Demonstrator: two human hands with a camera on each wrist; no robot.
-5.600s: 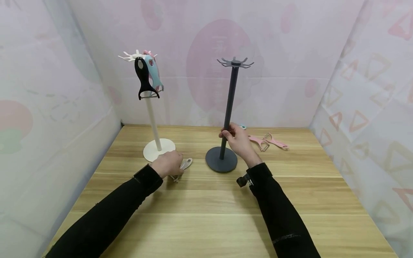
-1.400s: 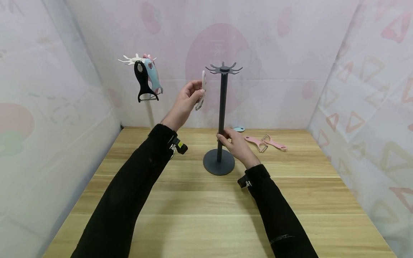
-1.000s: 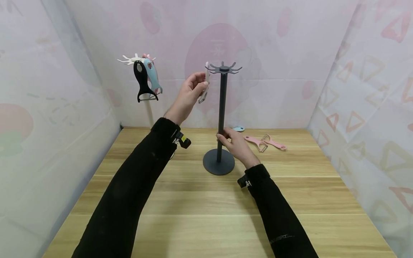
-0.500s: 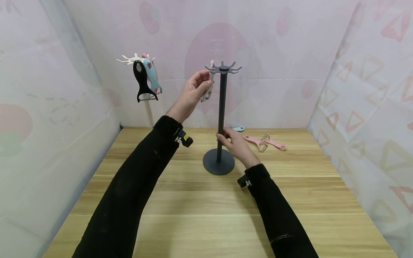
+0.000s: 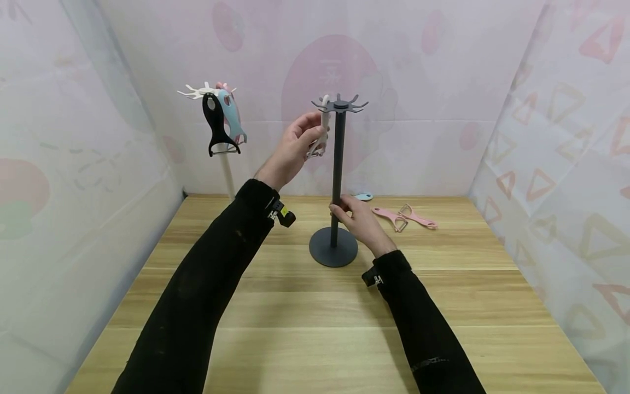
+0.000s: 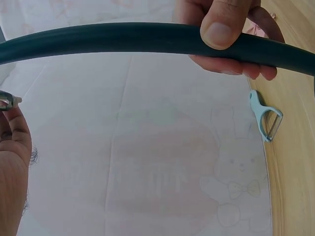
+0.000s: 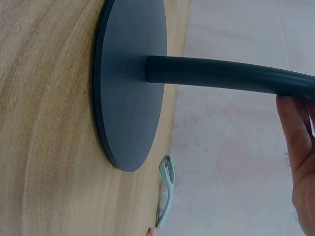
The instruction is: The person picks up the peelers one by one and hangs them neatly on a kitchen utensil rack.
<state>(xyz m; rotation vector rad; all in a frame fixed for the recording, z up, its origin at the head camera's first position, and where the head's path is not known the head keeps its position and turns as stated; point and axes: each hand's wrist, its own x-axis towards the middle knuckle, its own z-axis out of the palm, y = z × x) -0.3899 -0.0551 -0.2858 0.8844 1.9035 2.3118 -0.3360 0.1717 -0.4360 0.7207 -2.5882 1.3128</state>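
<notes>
My left hand [image 5: 292, 150] pinches a white Y-shaped peeler [image 5: 325, 119] upright, its blade end hanging down. The top of the peeler's handle overlaps a left prong of the hook crown [image 5: 341, 105] on the dark grey stand [image 5: 338, 164]. Lower down, my right hand [image 5: 361, 223] grips the stand's pole, thumb in front, a little above the round base [image 5: 325, 253]. In the left wrist view that thumb and fingers show wrapped about the dark pole [image 6: 123, 38]; only part of the left hand [image 6: 12, 157] appears there at the left edge.
At left a white stand [image 5: 228, 178] carries a black peeler [image 5: 216, 123], a light blue peeler [image 5: 235, 120] and a pink one behind; my left forearm hides its base. Behind the right hand lie another light blue peeler [image 5: 364, 196] and two pink peelers [image 5: 388, 213]. Fabric walls enclose the table.
My left hand took the white peeler off the table, raised it and moved right to the hook crown; its handle top now sits lower among the prongs. The right hand keeps holding the pole.
</notes>
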